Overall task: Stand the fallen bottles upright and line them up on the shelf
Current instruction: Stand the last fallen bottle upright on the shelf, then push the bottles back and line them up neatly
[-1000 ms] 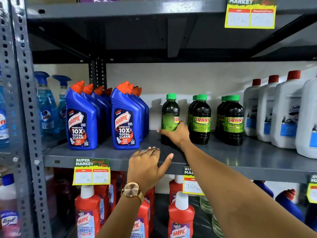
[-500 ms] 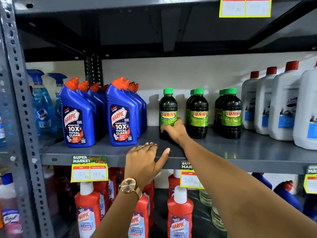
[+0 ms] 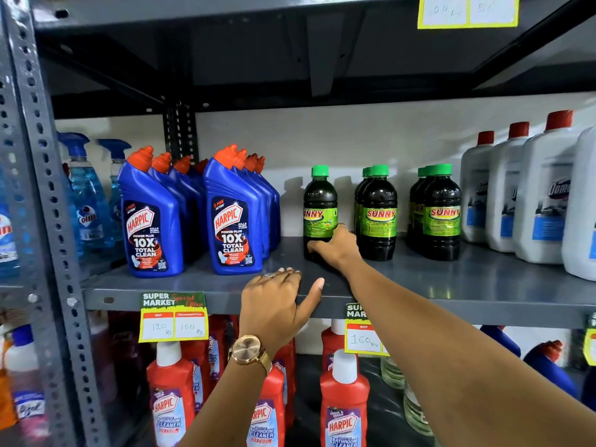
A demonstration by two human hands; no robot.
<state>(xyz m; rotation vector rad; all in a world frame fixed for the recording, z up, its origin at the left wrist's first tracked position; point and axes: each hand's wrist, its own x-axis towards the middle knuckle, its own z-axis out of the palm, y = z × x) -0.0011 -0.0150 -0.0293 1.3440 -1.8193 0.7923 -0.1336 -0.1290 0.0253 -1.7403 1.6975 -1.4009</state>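
The lone Sunny bottle (image 3: 319,214), upright with its label skewed leftward, is gripped low by the right hand (image 3: 337,246), left of the paired rows; the left hand (image 3: 277,301) is rested flat, fingers spread, on the shelf (image 3: 483,285) edge.

The right hand (image 3: 335,248) wraps the lower part of a dark, green-capped plastic bottle (image 3: 319,208) with a green "SUNNY" label, upright on the grey metal shelf (image 3: 483,285). The left hand (image 3: 277,301), wearing a rose-gold wristwatch (image 3: 250,351), rests flat on the shelf's front edge. Two more rows of the same dark bottles (image 3: 406,211) stand to the right, blue "HARPIC" bottles (image 3: 193,214) to the left.
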